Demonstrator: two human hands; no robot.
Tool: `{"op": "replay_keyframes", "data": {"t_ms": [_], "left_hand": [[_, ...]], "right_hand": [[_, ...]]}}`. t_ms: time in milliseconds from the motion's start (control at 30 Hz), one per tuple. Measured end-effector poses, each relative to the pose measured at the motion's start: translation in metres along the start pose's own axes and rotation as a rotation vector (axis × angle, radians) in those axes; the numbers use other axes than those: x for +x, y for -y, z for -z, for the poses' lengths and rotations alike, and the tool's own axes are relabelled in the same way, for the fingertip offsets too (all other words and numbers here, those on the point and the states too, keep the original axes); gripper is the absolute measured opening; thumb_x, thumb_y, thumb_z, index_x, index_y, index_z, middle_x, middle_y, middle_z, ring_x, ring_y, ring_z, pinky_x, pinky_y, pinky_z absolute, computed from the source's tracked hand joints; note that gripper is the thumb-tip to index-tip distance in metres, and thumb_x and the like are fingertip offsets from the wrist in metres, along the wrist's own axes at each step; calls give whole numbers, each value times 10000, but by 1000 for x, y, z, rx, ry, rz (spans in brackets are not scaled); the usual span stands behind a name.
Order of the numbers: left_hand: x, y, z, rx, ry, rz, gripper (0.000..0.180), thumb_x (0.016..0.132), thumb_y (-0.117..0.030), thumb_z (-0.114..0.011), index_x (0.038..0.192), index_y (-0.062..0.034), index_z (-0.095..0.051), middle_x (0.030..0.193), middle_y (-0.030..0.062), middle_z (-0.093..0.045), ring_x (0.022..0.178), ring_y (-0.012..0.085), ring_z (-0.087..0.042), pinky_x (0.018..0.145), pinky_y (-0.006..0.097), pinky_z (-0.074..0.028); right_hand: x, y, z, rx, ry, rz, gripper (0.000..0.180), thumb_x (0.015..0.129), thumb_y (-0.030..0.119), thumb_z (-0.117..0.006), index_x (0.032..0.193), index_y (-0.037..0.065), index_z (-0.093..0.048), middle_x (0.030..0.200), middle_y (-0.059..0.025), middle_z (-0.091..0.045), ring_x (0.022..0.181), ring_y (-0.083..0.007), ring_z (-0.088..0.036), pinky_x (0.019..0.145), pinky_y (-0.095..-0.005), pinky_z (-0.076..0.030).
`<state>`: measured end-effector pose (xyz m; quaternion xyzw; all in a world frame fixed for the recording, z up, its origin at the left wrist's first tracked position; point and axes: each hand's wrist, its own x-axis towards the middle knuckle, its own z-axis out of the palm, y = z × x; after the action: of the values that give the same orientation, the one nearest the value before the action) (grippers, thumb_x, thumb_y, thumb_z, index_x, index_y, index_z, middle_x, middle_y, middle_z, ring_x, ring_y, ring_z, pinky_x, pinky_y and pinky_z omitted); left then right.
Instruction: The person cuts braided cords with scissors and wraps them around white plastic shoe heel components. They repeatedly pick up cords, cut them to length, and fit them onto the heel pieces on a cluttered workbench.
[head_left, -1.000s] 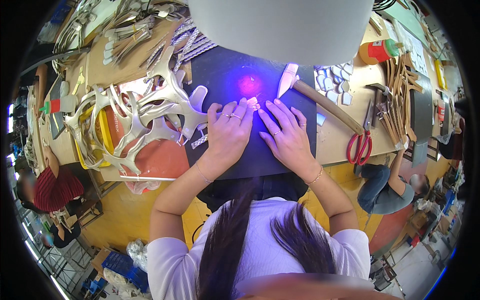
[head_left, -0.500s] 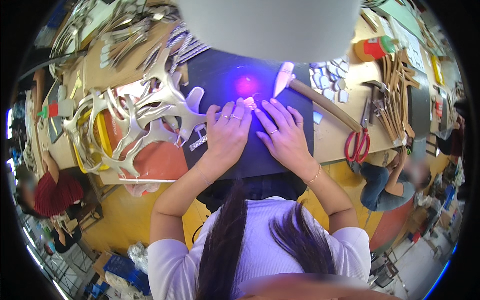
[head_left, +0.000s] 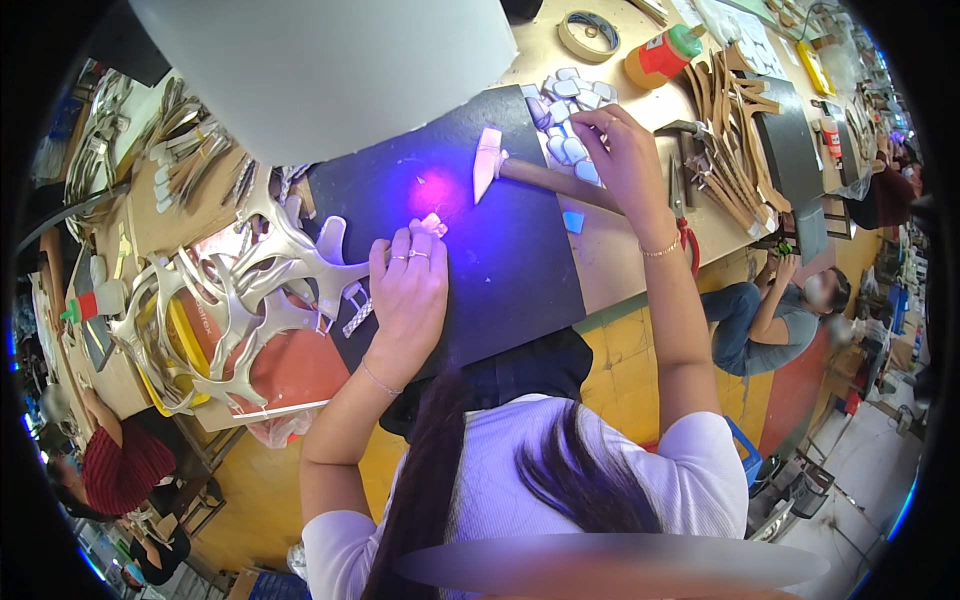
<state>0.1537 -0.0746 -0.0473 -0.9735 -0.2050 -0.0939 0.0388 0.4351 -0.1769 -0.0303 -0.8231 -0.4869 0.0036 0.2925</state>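
My left hand [head_left: 408,290] lies flat on a black mat [head_left: 500,260], its fingertips pressing a small pale piece [head_left: 432,223] lit by a violet glow. Stretched out over the mat's far right corner, my right hand [head_left: 620,150] has its fingers pinched among several small pale blue-white pieces [head_left: 562,105]; whether it holds one I cannot tell. A hammer with a pale head [head_left: 487,160] and wooden handle lies on the mat, passing under my right hand.
A large silvery branching frame [head_left: 240,300] lies left of the mat. Red-handled scissors [head_left: 685,225], wooden strips [head_left: 735,120], a tape roll [head_left: 588,35] and an orange bottle [head_left: 655,57] sit to the right. People sit on the floor at both sides.
My right hand left the mat beside my left hand and reached up to the pile of small pale pieces. The view shifted. My left hand stayed on the lit piece.
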Motion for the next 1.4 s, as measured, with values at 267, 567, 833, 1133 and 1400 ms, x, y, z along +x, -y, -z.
{"op": "replay_keyframes", "data": {"t_ms": [267,567,833,1133,1400], "left_hand": [[1,1,-1,-55,-20,3,306,833,-66,-597,1120,15,-666,1144,123,-663,1089,237,-614,950,406,-437],[1,3,-4,-76,-84,-25,260,820,-86,-596,1039,37,-662,1109,161,-644,1036,268,-598,931,416,-451],[1,3,-4,-68,-73,-27,272,827,-83,-594,1060,40,-663,1117,158,-641,1052,271,-595,945,422,-449],[0,3,-5,-100,-58,-19,276,815,-54,-581,1063,44,-655,1120,162,-641,1073,279,-593,951,427,-442],[2,4,-9,-76,-44,-34,304,839,-37,-565,1127,6,-653,1110,129,-658,1050,268,-613,930,425,-443]], "right_hand": [[3,-18,2,-69,272,-47,214,817,84,-727,1021,20,-714,930,-131,-683,817,-257,-697,761,-369,-541],[5,-24,4,110,323,-218,189,877,120,-715,1025,18,-656,822,-109,-706,733,-210,-702,672,-326,-544],[9,-35,5,459,355,-384,256,935,123,-683,1179,49,-691,834,-19,-689,695,-83,-639,624,-250,-512],[35,-16,-34,475,336,-86,269,917,157,-702,1173,74,-702,891,-53,-712,785,-138,-655,752,-291,-536],[43,-3,-40,-79,240,216,292,844,173,-684,1109,54,-704,1048,-173,-689,958,-346,-680,833,-431,-542]]}}
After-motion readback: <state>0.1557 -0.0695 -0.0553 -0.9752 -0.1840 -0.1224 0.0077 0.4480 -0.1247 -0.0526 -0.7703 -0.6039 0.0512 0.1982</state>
